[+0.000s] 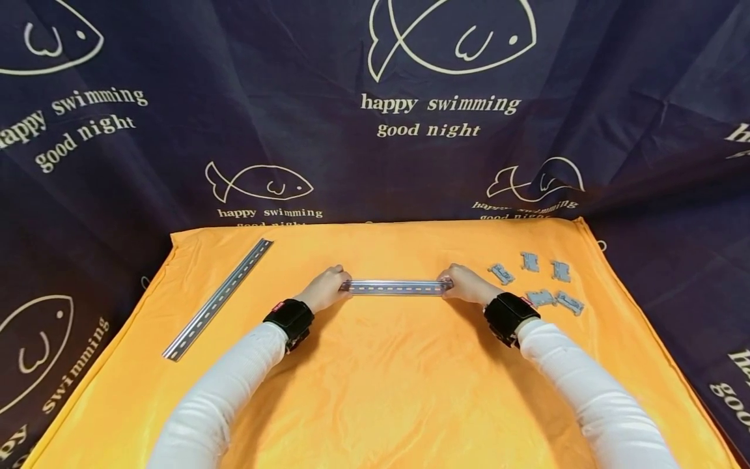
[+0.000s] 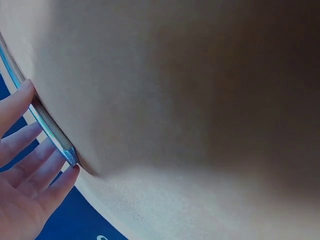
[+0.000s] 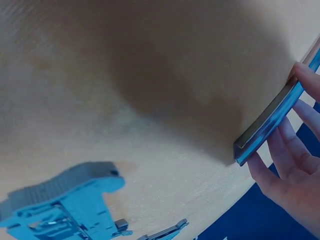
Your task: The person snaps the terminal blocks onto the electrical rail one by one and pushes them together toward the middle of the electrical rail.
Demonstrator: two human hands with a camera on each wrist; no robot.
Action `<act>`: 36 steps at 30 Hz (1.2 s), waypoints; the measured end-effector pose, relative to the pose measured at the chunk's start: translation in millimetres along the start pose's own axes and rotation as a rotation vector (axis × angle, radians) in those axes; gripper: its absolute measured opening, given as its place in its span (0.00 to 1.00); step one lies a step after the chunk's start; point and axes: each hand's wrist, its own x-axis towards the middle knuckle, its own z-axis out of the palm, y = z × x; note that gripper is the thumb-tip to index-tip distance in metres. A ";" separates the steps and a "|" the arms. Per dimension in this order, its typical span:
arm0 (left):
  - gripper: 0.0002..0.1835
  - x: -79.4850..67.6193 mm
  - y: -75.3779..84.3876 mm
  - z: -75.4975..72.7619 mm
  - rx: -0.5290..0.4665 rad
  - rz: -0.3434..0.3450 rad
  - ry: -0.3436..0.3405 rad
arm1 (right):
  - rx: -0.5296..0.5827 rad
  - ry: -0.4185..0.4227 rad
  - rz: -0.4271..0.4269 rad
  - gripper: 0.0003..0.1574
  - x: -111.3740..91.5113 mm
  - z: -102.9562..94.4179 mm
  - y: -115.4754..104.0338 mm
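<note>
A slotted metal DIN rail (image 1: pixel 395 288) lies crosswise near the middle of the orange cloth. My left hand (image 1: pixel 328 288) grips its left end, thumb on the near edge and fingers along the far side in the left wrist view. At the other end my right hand (image 1: pixel 466 285) holds the rail the same way; the right wrist view shows that rail end (image 3: pixel 270 117) between thumb and fingers. Several grey DIN rail terminal blocks (image 1: pixel 530 262) lie to the right of my right hand, and one terminal block (image 3: pixel 65 205) appears large in the right wrist view.
A second, longer slotted rail (image 1: pixel 219 299) lies slanted on the left part of the cloth. An orange cloth (image 1: pixel 387 391) covers the table. Dark blue curtains (image 1: pixel 328 117) with fish prints hang behind the table and along both sides.
</note>
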 end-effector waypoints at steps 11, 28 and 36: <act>0.09 -3.1 -0.2 -0.3 0.007 0.029 -0.005 | -0.013 -0.026 0.045 0.16 -4.7 -12.0 -27.4; 0.10 -3.2 -2.4 -3.8 0.007 0.046 -0.021 | 0.091 -0.043 0.072 0.14 -4.4 -10.6 -19.5; 0.10 -2.4 -1.3 -5.1 -0.002 0.046 -0.021 | 0.052 -0.009 0.168 0.20 -10.4 -29.7 -11.5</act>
